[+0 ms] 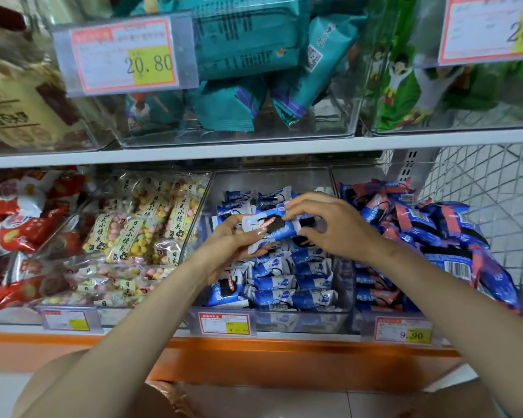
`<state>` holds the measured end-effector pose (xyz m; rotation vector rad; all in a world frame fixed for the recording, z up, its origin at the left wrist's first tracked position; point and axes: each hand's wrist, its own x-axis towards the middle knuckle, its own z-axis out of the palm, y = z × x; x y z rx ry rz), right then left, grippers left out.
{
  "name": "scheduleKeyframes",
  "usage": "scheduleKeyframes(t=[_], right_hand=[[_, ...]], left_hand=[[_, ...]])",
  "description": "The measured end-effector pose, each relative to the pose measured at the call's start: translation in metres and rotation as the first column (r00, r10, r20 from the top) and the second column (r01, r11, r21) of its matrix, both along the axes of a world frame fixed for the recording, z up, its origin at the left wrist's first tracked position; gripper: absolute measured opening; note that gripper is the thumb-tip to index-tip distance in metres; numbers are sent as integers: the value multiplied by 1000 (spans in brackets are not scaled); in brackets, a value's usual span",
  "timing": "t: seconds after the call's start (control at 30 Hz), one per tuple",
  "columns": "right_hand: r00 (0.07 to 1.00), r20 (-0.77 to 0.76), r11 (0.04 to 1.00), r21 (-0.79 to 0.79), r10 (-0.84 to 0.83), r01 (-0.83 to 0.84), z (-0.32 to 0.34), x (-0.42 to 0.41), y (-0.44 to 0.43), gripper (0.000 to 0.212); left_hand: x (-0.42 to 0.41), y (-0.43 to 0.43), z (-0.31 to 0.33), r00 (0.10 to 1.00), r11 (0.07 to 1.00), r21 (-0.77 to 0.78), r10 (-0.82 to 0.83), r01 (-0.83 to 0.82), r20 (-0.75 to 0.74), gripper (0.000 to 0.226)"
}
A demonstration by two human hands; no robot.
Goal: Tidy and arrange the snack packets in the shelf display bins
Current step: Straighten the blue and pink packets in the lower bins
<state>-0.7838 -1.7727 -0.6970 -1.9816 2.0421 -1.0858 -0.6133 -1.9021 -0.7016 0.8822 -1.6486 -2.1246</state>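
Both left hand (231, 247) and right hand (337, 226) pinch one blue packet (280, 229) under 20.80 tag (127, 54).

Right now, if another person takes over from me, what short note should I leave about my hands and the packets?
Left hand grips one blue-and-white packet from below; right hand pinches its right end, above the middle bin on the lower shelf.
Done: the front packets in that bin lie in fairly neat rows.
Left: place the held packet and straighten the back packets; the blue-and-pink packets in the bin to the right are heaped and probably need tidying too.
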Motion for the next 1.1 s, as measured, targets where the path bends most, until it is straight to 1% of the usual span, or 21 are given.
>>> scheduleKeyframes(t=[0.1, 0.17, 0.23, 0.33, 0.4, 0.5, 0.53, 0.57, 0.6, 0.67, 0.7, 0.73, 0.87, 1.0, 1.03, 1.1], right_hand=[[972, 229, 998, 11, -62, 61, 7, 0, 1, 29], [939, 333, 996, 30, -85, 79, 11, 1, -2, 25], [935, 349, 997, 60, -63, 45, 11, 5, -6, 27], [946, 324, 994, 108, -13, -24, 8, 15, -12, 33], [962, 274, 994, 108, -9, -21, 4, 17, -14, 35], [972, 216, 992, 101, -90, 69, 3, 12, -14, 36], [968, 217, 990, 88, -123, 106, 4, 8, -12, 33], [962, 226, 987, 72, -154, 141, 4, 4, -10, 30], [956, 231, 983, 57, -183, 174, 5, -1, -7, 27], [945, 227, 972, 29, -235, 234, 6, -9, -2, 24], [941, 227, 967, 18, -252, 255, 6, -12, -1, 23], [937, 231, 963, 6, -262, 268, 6, -14, 1, 22], [932, 244, 961, -7, -267, 277, 6, -20, 8, 21], [940, 231, 965, -20, -250, 261, 6, -20, 13, 22], [941, 231, 966, -20, -247, 258, 6, -20, 14, 21], [942, 232, 968, -11, -242, 251, 7, -20, 16, 20]], left_hand=[[1, -2, -1, 996, 981, -192, 16, 2, 91, 24], [2, -2, -1, 993, 948, -308, -51, 83, 110, 20], [2, -1, 0, 986, 916, -368, -125, 159, 114, 20], [-1, 2, 2, 986, 905, -393, -147, 165, 76, 24], [-4, 2, 0, 990, 900, -411, -131, 143, 57, 23], [-8, -7, -7, 998, 869, -491, -38, 61, 57, 23], [-8, -11, -10, 998, 839, -542, -14, 45, 62, 22], [-9, -14, -13, 997, 789, -612, -5, 53, 79, 22], [-9, -18, -15, 992, 708, -701, 2, 87, 125, 21], [-10, -22, -21, 965, 492, -846, 40, 205, 258, 24], [-12, -24, -23, 949, 411, -875, 66, 256, 309, 26], [-13, -25, -26, 936, 365, -885, 85, 290, 341, 28], [-25, -27, -35, 913, 271, -898, 121, 346, 389, 25], [-39, -22, -35, 928, 267, -901, 56, 343, 369, 22], [-41, -20, -37, 930, 246, -906, 41, 344, 365, 22], [-44, -17, -42, 933, 157, -926, 62, 342, 355, 23]])
